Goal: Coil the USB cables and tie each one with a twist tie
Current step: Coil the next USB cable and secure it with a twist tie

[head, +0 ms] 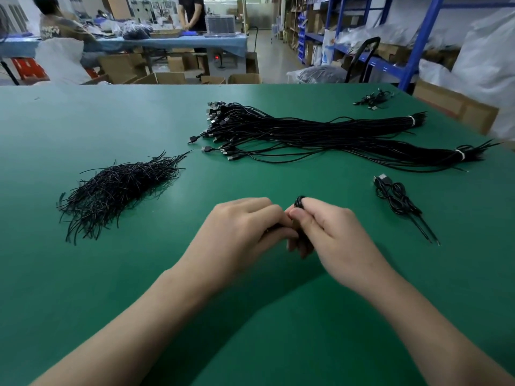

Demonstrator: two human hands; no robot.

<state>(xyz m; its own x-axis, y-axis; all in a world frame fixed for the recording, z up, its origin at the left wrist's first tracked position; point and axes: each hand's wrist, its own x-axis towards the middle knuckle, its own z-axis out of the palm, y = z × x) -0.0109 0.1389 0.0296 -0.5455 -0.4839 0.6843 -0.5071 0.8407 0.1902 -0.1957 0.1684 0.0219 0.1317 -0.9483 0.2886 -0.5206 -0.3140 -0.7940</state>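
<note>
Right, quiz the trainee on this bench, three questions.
1. True or false: the tie pile lies on the table left of the left hand.
2. What do the left hand and right hand hold between them? A) a black coil B) scissors C) nothing
3. How many white bands bind the long cables?

Key: 1 true; 2 A; 3 two.
</note>
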